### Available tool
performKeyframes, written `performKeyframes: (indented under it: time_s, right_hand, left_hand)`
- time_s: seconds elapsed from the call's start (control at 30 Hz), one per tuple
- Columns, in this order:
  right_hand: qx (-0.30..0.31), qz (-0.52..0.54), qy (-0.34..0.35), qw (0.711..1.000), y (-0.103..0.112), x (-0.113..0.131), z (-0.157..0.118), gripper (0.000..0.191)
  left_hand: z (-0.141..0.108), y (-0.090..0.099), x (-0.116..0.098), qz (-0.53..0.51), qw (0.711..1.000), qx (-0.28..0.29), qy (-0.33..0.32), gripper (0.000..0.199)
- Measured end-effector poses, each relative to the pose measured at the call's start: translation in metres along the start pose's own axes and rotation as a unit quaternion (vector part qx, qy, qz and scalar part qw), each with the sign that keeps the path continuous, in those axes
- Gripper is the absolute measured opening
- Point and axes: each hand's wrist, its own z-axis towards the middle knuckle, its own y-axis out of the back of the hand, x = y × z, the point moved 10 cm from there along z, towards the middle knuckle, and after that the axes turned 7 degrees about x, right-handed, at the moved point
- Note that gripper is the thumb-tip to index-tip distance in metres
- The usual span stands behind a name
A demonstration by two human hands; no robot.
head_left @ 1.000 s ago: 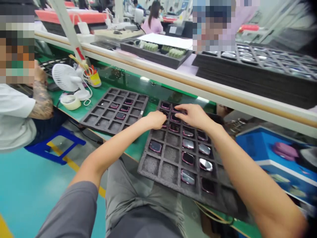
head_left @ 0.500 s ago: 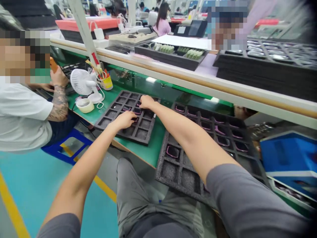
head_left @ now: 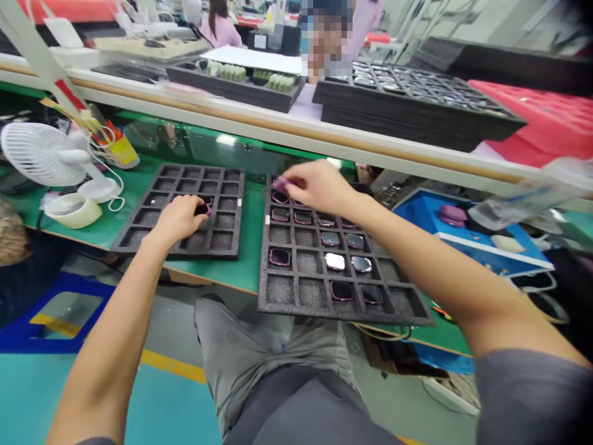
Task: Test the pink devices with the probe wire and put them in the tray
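My left hand is over the left black foam tray, its fingers and thumb closed on a dark-faced smartwatch with a pinkish edge. My right hand is above the far left corner of the right foam tray. Its thumb and fingers pinch a purple smartwatch case, held tilted just over a compartment. Several watches with pink-purple frames lie in the right tray, among them a dark one and a brightly reflecting one. The right hand and forearm hide some compartments.
A white fan, a tape roll and a pen cup stand at the left. A shelf edge crosses above the bench, carrying stacked trays. A blue box is at the right, and a blue stool below left.
The view has turned to the right. My right hand has moved from the left tray over to the right tray and holds a purple watch case there. My left hand stays at the left tray.
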Motion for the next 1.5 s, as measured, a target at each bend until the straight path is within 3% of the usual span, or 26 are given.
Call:
performKeyframes:
  time_s: [0.07, 0.1, 0.17, 0.23, 0.3, 0.37, 0.5, 0.57, 0.63, 0.73, 0.8, 0.9, 1.0, 1.1, 1.17, 1.23, 1.3, 1.4, 1.47, 1.5]
  right_hand:
    - [0.003, -0.013, -0.021, 1.0, -0.006, -0.023, -0.059, 0.027]
    - [0.001, -0.029, -0.027, 0.999, -0.014, -0.028, -0.081, 0.026]
    - [0.01, -0.067, -0.035, 0.997, -0.041, -0.031, -0.105, 0.026]
    - [0.032, -0.09, -0.031, 0.995, -0.07, -0.028, -0.109, 0.027]
    - [0.053, -0.089, -0.021, 0.994, -0.088, -0.026, -0.106, 0.027]
    - [0.057, -0.071, -0.008, 0.996, -0.088, -0.028, -0.107, 0.023]
    - [-0.007, 0.001, -0.023, 1.0, -0.05, -0.039, -0.099, 0.02]
    - [-0.032, 0.03, -0.018, 0.999, -0.035, -0.031, -0.065, 0.021]
    - [-0.024, 0.048, 0.03, 0.998, -0.037, 0.002, -0.008, 0.023]
    - [0.063, 0.038, 0.088, 0.993, -0.078, 0.07, 0.087, 0.027]
    - [0.1, 0.026, 0.096, 0.99, -0.11, 0.104, 0.133, 0.023]
    - [0.127, 0.012, 0.095, 0.987, -0.146, 0.129, 0.168, 0.016]
    - [0.121, 0.003, 0.077, 0.99, -0.147, 0.135, 0.17, 0.019]
    - [0.096, -0.007, 0.041, 0.995, -0.114, 0.12, 0.145, 0.025]
    - [0.068, -0.011, 0.034, 0.997, -0.08, 0.097, 0.106, 0.027]
    - [0.019, -0.002, 0.066, 0.998, -0.04, 0.07, 0.042, 0.029]
    - [-0.027, -0.007, 0.002, 1.0, -0.005, 0.016, -0.04, 0.032]
    - [-0.054, -0.078, -0.196, 0.976, 0.019, -0.088, -0.164, 0.032]
    - [-0.013, -0.107, -0.252, 0.962, 0.006, -0.137, -0.214, 0.032]
    - [0.003, -0.109, -0.253, 0.961, -0.004, -0.152, -0.227, 0.032]
  left_hand:
    - [-0.005, 0.017, -0.057, -0.04, 0.995, -0.048, -0.077, 0.035]
    - [-0.006, 0.018, -0.093, -0.043, 0.99, -0.043, -0.13, 0.034]
    - [-0.004, 0.007, -0.156, -0.016, 0.98, -0.001, -0.2, 0.032]
    - [0.003, -0.006, -0.194, 0.015, 0.976, 0.032, -0.216, 0.032]
    - [0.013, -0.014, -0.208, 0.011, 0.975, 0.045, -0.219, 0.033]
    - [0.019, -0.017, -0.211, -0.014, 0.973, 0.056, -0.225, 0.033]
    - [0.01, -0.02, -0.209, -0.058, 0.974, 0.075, -0.205, 0.029]
    - [-0.003, -0.023, -0.211, -0.081, 0.976, 0.065, -0.193, 0.026]
    - [-0.018, -0.025, -0.21, -0.101, 0.977, 0.034, -0.185, 0.028]
    - [-0.046, -0.019, -0.19, -0.118, 0.977, -0.033, -0.173, 0.031]
    - [-0.058, -0.012, -0.151, -0.114, 0.982, -0.054, -0.137, 0.029]
    - [-0.049, 0.002, -0.045, -0.087, 0.995, -0.056, 0.01, 0.025]
    - [-0.02, 0.015, 0.048, -0.055, 0.994, -0.044, 0.08, 0.029]
    - [0.02, 0.008, 0.088, -0.054, 0.998, -0.004, 0.041, 0.029]
    - [0.043, -0.002, 0.102, -0.013, 0.999, 0.017, 0.04, 0.04]
    - [0.059, -0.007, 0.108, -0.008, 1.0, 0.015, 0.017, 0.05]
    - [0.067, -0.008, 0.108, -0.013, 1.0, 0.015, -0.015, 0.056]
    - [0.061, 0.007, 0.095, -0.021, 0.999, 0.011, -0.027, 0.063]
    - [0.047, 0.033, 0.066, -0.031, 0.999, -0.036, 0.0, 0.066]
    - [0.037, 0.048, 0.041, -0.037, 0.997, -0.07, 0.014, 0.066]
